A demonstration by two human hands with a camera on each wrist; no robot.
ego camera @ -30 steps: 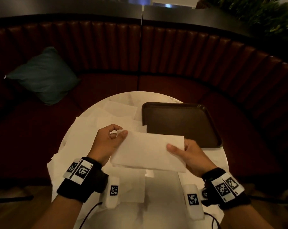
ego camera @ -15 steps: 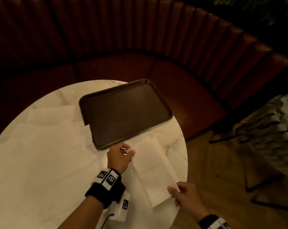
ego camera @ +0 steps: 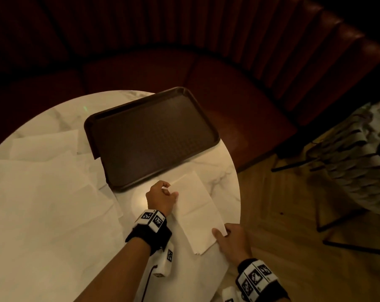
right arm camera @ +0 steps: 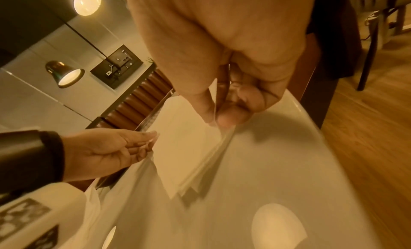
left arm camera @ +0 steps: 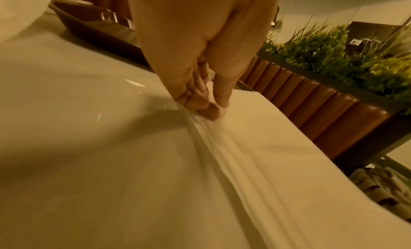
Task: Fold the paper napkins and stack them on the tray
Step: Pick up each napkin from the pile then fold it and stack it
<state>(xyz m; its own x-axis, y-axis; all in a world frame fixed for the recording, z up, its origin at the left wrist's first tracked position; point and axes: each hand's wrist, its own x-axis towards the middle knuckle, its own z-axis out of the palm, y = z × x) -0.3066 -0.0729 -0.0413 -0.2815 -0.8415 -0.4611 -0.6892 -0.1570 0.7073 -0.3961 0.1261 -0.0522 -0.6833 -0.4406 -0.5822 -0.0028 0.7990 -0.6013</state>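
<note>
A folded white napkin (ego camera: 197,210) lies on the round marble table (ego camera: 224,171), just in front of the dark brown tray (ego camera: 149,136), which holds nothing. My left hand (ego camera: 163,196) pinches the napkin's far left edge between thumb and fingers, seen close in the left wrist view as the left hand (left arm camera: 211,105) on the napkin (left arm camera: 278,156). My right hand (ego camera: 227,235) pinches the near corner, thumb on top. In the right wrist view the right hand (right arm camera: 220,119) grips the napkin (right arm camera: 184,147) at its corner.
Several unfolded napkins (ego camera: 43,192) cover the table's left half. A dark red booth seat (ego camera: 228,73) curves behind the table. The table edge runs close to my right hand, with wood floor (ego camera: 283,214) and a chair (ego camera: 359,182) beyond.
The napkin went from being held up in front of me to lying on the table by the tray. My view swung right. Both hands kept their pinch on it.
</note>
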